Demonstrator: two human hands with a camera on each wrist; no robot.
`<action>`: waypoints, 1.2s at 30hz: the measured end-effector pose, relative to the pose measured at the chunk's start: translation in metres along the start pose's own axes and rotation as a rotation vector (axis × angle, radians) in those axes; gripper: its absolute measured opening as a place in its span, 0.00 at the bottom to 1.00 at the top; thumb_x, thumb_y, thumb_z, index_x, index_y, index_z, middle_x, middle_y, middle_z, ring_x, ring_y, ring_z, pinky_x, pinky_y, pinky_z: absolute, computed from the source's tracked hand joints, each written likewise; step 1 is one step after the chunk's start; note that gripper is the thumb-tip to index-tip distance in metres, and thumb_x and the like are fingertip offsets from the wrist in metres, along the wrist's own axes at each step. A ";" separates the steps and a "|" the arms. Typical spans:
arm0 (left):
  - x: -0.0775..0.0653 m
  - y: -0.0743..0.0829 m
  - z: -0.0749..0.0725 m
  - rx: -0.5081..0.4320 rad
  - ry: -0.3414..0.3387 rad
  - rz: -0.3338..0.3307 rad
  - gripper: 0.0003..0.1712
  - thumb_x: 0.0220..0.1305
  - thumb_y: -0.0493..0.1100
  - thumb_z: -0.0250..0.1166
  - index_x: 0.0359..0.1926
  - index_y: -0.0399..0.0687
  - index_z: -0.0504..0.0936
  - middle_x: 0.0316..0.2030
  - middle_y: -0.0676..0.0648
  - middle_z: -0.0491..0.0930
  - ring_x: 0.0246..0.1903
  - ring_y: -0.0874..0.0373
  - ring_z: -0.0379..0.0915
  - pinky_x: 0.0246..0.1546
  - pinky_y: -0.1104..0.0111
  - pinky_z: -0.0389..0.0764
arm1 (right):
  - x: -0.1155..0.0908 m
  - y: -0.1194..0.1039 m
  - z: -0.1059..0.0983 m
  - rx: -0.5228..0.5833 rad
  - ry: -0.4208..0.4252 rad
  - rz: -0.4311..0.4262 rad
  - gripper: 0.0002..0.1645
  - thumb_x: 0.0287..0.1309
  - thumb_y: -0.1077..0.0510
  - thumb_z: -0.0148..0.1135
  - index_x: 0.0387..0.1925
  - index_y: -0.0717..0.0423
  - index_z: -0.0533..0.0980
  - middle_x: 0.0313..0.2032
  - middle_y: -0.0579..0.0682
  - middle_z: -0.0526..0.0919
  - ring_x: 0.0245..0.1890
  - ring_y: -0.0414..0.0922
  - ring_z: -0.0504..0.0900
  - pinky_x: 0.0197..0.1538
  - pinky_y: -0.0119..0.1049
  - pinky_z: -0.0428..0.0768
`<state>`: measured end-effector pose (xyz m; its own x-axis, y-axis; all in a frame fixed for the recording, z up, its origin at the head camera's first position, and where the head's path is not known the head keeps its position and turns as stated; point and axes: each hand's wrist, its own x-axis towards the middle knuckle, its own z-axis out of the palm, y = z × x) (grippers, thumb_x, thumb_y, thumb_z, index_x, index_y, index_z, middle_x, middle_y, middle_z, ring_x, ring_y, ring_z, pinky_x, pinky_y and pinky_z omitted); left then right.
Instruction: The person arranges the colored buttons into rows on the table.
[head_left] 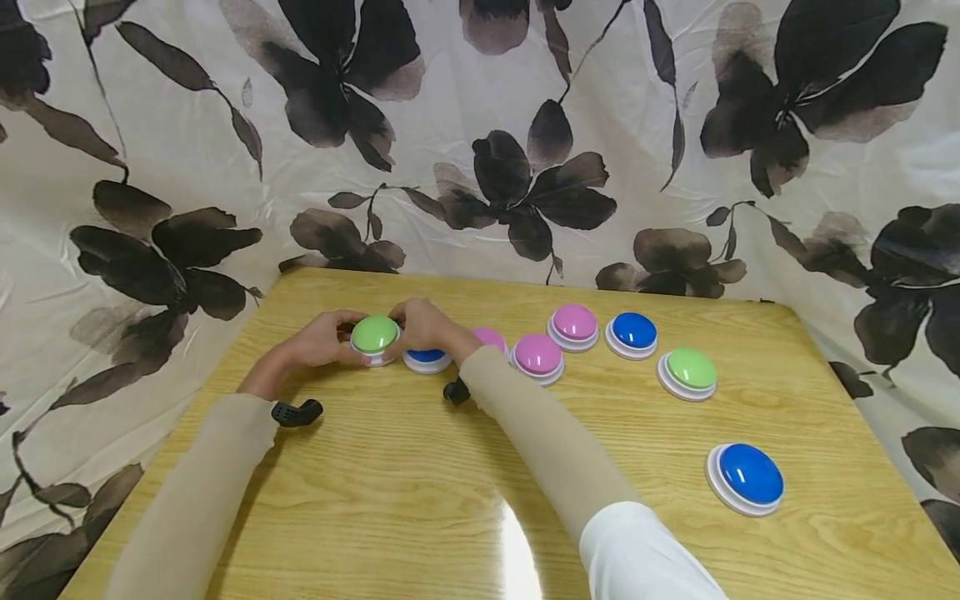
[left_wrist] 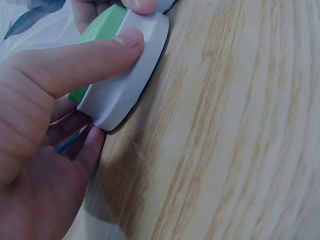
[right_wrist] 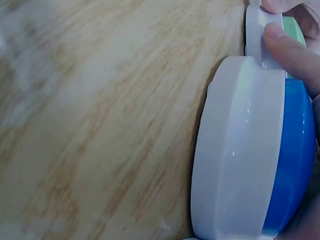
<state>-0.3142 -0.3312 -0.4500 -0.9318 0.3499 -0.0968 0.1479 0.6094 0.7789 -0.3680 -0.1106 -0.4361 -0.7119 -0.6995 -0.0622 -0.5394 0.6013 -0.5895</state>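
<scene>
Behind a glossy green-domed button with a round white base point(head_left: 375, 335), a broad white cloth printed with dark flowers point(head_left: 450, 100) is hanging. Around and under that green button, a yellowish wood-grain table point(head_left: 390, 492) is spreading out. A long beige left sleeve point(head_left: 202, 492) and a beige right sleeve point(head_left: 555, 450) are reaching toward it from the near side. The left hand point(head_left: 326, 339) is gripping the green button from its left, thumb pressing the white base; the right hand point(head_left: 423, 323) is holding it from its right, thumb also on the base. The button is facing dome up, on or just above the table; I cannot tell which. To its right, a blue-domed white button point(head_left: 426, 356) is lying just beside it, while three pink-domed white buttons point(head_left: 538, 354) are sitting farther along. Nearer the wearer than the green button, small black wrist devices point(head_left: 297, 413) are showing at both wrists.
</scene>
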 end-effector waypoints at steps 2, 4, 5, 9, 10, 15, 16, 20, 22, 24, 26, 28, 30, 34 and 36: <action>0.001 -0.001 0.001 -0.006 -0.001 0.000 0.50 0.49 0.43 0.78 0.68 0.30 0.62 0.63 0.33 0.66 0.58 0.41 0.65 0.60 0.49 0.67 | -0.001 0.001 0.000 -0.006 -0.001 0.010 0.43 0.41 0.40 0.79 0.57 0.55 0.77 0.51 0.47 0.81 0.46 0.38 0.77 0.48 0.29 0.75; 0.002 -0.002 0.002 -0.011 0.001 -0.001 0.50 0.49 0.43 0.78 0.67 0.31 0.63 0.63 0.34 0.66 0.58 0.41 0.65 0.60 0.49 0.67 | -0.002 0.001 0.001 -0.018 -0.002 0.015 0.43 0.41 0.40 0.78 0.58 0.54 0.76 0.51 0.45 0.81 0.46 0.38 0.77 0.48 0.29 0.75; 0.002 -0.003 0.002 -0.010 0.001 -0.001 0.50 0.49 0.44 0.78 0.67 0.31 0.63 0.62 0.34 0.66 0.58 0.41 0.65 0.60 0.49 0.67 | -0.002 0.002 0.001 -0.027 -0.001 0.014 0.43 0.40 0.39 0.78 0.58 0.53 0.76 0.51 0.45 0.81 0.46 0.38 0.77 0.48 0.29 0.75; 0.003 -0.002 0.002 0.002 0.006 -0.015 0.51 0.49 0.46 0.78 0.68 0.32 0.62 0.63 0.34 0.65 0.59 0.40 0.65 0.60 0.49 0.67 | -0.002 0.001 0.001 -0.096 0.016 -0.015 0.44 0.40 0.37 0.77 0.57 0.52 0.76 0.48 0.43 0.81 0.45 0.37 0.77 0.47 0.29 0.75; 0.004 -0.001 0.002 0.004 0.010 -0.019 0.51 0.49 0.46 0.79 0.68 0.32 0.62 0.63 0.34 0.65 0.60 0.40 0.65 0.60 0.49 0.67 | -0.002 0.001 0.000 -0.110 0.021 -0.022 0.44 0.39 0.36 0.77 0.57 0.52 0.76 0.48 0.43 0.81 0.45 0.37 0.77 0.47 0.29 0.75; 0.003 0.002 0.003 -0.002 0.026 -0.008 0.51 0.49 0.46 0.78 0.68 0.32 0.61 0.64 0.33 0.64 0.61 0.39 0.63 0.61 0.48 0.66 | -0.004 -0.002 -0.004 -0.149 0.028 -0.023 0.45 0.39 0.37 0.78 0.58 0.52 0.75 0.49 0.43 0.81 0.45 0.39 0.77 0.47 0.32 0.75; 0.002 0.002 0.004 -0.005 0.024 -0.004 0.51 0.50 0.45 0.78 0.69 0.32 0.60 0.64 0.33 0.63 0.61 0.39 0.63 0.61 0.48 0.66 | -0.006 -0.003 -0.005 -0.150 0.019 -0.015 0.47 0.39 0.36 0.78 0.60 0.52 0.74 0.50 0.44 0.81 0.46 0.40 0.77 0.48 0.33 0.75; -0.002 0.005 0.005 -0.008 0.033 -0.003 0.52 0.54 0.43 0.75 0.71 0.29 0.55 0.65 0.30 0.61 0.63 0.36 0.60 0.63 0.48 0.64 | -0.014 -0.006 -0.017 -0.156 -0.005 0.008 0.52 0.43 0.36 0.75 0.66 0.55 0.68 0.59 0.49 0.77 0.55 0.45 0.75 0.55 0.37 0.74; -0.006 0.008 0.003 -0.020 0.059 0.002 0.51 0.57 0.43 0.73 0.72 0.29 0.53 0.66 0.29 0.60 0.63 0.35 0.60 0.63 0.48 0.63 | -0.020 -0.007 -0.028 -0.139 0.008 0.009 0.50 0.48 0.37 0.72 0.67 0.57 0.67 0.60 0.51 0.75 0.58 0.47 0.74 0.58 0.37 0.73; -0.011 0.011 -0.001 -0.035 0.099 0.006 0.49 0.60 0.43 0.71 0.72 0.30 0.53 0.65 0.28 0.61 0.63 0.34 0.59 0.63 0.47 0.63 | -0.027 -0.010 -0.042 -0.120 0.029 -0.001 0.45 0.52 0.40 0.70 0.66 0.59 0.68 0.59 0.53 0.76 0.58 0.48 0.74 0.58 0.37 0.73; -0.012 0.017 -0.004 -0.037 0.127 0.011 0.46 0.62 0.45 0.69 0.72 0.32 0.54 0.66 0.29 0.61 0.63 0.34 0.59 0.63 0.46 0.63 | -0.038 -0.008 -0.059 -0.089 0.051 -0.014 0.40 0.56 0.44 0.68 0.63 0.61 0.69 0.57 0.55 0.77 0.56 0.49 0.75 0.58 0.37 0.73; -0.013 0.024 -0.008 -0.039 0.147 0.023 0.43 0.65 0.45 0.67 0.72 0.33 0.56 0.66 0.29 0.61 0.63 0.33 0.58 0.62 0.45 0.62 | -0.049 -0.009 -0.076 -0.069 0.065 -0.034 0.36 0.58 0.47 0.67 0.62 0.62 0.71 0.56 0.56 0.78 0.55 0.51 0.76 0.57 0.37 0.74; -0.015 0.032 -0.012 -0.025 0.159 0.049 0.39 0.66 0.44 0.65 0.71 0.33 0.59 0.65 0.29 0.62 0.63 0.33 0.59 0.62 0.44 0.63 | -0.058 -0.009 -0.091 -0.067 0.077 -0.059 0.32 0.59 0.49 0.66 0.60 0.63 0.72 0.54 0.57 0.79 0.54 0.51 0.77 0.56 0.36 0.75; -0.018 0.053 -0.015 0.007 0.162 0.105 0.33 0.67 0.42 0.64 0.68 0.32 0.64 0.63 0.30 0.65 0.61 0.32 0.62 0.60 0.44 0.66 | -0.075 -0.011 -0.114 -0.074 0.116 -0.099 0.27 0.61 0.51 0.65 0.57 0.62 0.75 0.51 0.55 0.81 0.51 0.49 0.80 0.54 0.35 0.76; -0.020 0.066 -0.014 0.041 0.159 0.123 0.31 0.67 0.42 0.63 0.67 0.33 0.66 0.62 0.32 0.67 0.60 0.34 0.64 0.59 0.45 0.67 | -0.083 -0.012 -0.122 -0.070 0.135 -0.111 0.25 0.61 0.52 0.65 0.56 0.61 0.76 0.50 0.55 0.82 0.50 0.49 0.80 0.54 0.34 0.77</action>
<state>-0.2906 -0.3076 -0.3884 -0.9459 0.3089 0.0989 0.2742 0.5989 0.7524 -0.3580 -0.0125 -0.3256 -0.6976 -0.7078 0.1116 -0.6447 0.5520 -0.5288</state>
